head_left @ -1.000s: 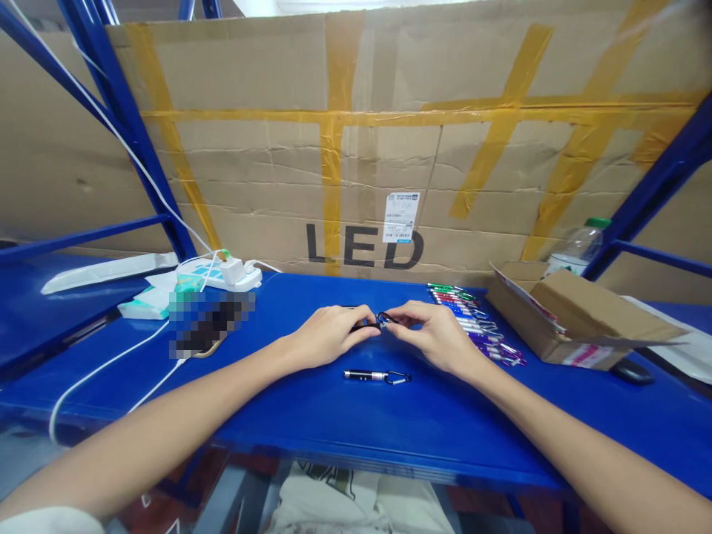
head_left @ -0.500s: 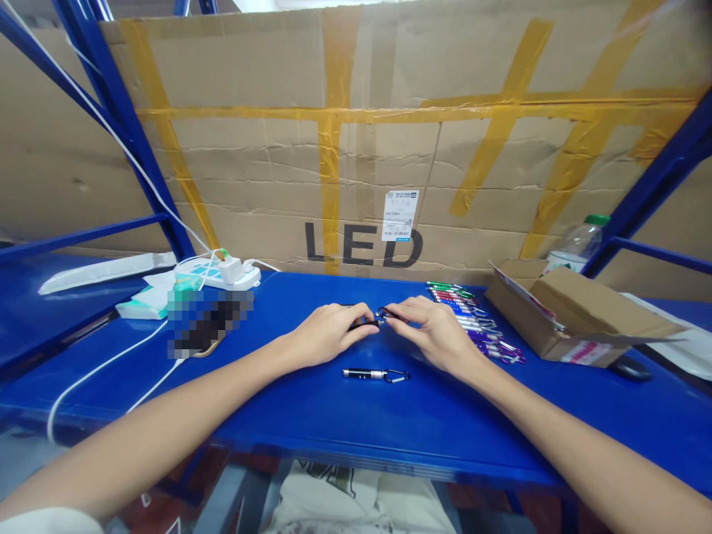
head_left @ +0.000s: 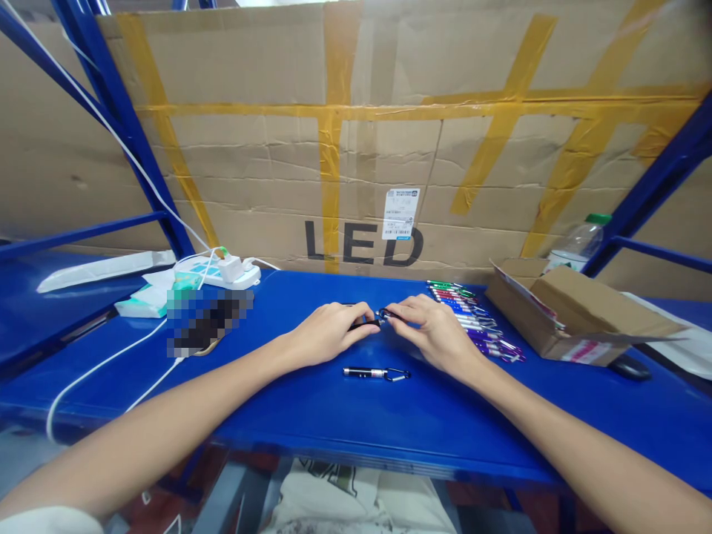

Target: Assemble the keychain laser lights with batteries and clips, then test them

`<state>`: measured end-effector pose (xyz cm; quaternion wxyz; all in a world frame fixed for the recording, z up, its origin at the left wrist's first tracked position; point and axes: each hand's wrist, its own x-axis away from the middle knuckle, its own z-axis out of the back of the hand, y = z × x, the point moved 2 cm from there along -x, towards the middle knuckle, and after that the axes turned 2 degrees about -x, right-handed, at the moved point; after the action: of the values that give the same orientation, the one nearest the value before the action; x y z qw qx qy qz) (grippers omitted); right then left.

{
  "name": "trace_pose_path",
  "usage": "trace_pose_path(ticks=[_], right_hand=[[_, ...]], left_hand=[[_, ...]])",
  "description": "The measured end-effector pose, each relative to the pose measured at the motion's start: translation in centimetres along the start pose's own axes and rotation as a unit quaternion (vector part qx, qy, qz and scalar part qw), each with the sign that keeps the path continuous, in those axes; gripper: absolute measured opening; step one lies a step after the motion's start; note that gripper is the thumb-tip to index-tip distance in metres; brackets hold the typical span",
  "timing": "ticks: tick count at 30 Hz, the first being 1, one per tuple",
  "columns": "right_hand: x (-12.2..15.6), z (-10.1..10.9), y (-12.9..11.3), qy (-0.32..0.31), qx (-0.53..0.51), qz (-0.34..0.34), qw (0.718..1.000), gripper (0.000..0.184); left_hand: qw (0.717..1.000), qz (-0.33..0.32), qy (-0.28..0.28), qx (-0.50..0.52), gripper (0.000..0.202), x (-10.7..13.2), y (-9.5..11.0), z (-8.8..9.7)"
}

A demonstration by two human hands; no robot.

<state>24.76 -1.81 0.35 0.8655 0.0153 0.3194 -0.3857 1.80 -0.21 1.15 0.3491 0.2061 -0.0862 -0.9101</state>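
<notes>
My left hand (head_left: 327,331) is closed round the body of a small black keychain flashlight (head_left: 367,322) on the blue table (head_left: 345,415). My right hand (head_left: 435,331) pinches the clip ring at that flashlight's right end. The two hands meet at mid-table. A second black keychain flashlight (head_left: 375,373) with a carabiner lies loose on the table just in front of my hands. A row of several coloured keychain flashlights (head_left: 472,320) lies right of my right hand.
An open cardboard box (head_left: 578,315) and a plastic bottle (head_left: 578,243) stand at the right. A white power strip (head_left: 219,273) with cables, packets and a blurred object sit at the left. A taped cardboard sheet marked LED (head_left: 364,148) backs the table. Blue rack posts (head_left: 125,126) flank it.
Both hands have stayed together on the black flashlight, with only slight finger shifts at the clip. The loose flashlight has not moved.
</notes>
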Motion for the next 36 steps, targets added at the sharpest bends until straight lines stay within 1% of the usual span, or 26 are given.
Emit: trace_pose_path(ticks=[7,15,20,26,31,36], right_hand=[[-0.05,0.0,-0.42,-0.007,-0.004,0.009,1.0,0.029],[-0.33,0.0,-0.39,-0.006,-0.091,-0.013,0.996,0.025],[-0.44,0.02,-0.18,0.004,-0.179,-0.041,0.983,0.025],[-0.45,0.03,-0.19,-0.008,-0.273,-0.092,0.958,0.027],[-0.53,0.05,-0.3,-0.016,-0.309,-0.117,0.944,0.027],[-0.58,0.05,-0.28,-0.015,-0.318,-0.135,0.938,0.028]], left_hand=[[1.0,-0.002,-0.003,0.012,0.022,0.02,0.1,-0.06],[1.0,-0.003,0.003,0.017,0.022,0.11,0.09,-0.11],[0.997,0.0,0.006,0.073,0.022,0.15,0.07,-0.04],[0.992,-0.002,0.007,0.129,0.02,0.21,0.07,0.05],[0.99,0.0,0.011,0.142,0.02,0.15,0.14,0.07],[0.992,0.005,0.029,0.126,0.019,0.15,0.32,0.1]])
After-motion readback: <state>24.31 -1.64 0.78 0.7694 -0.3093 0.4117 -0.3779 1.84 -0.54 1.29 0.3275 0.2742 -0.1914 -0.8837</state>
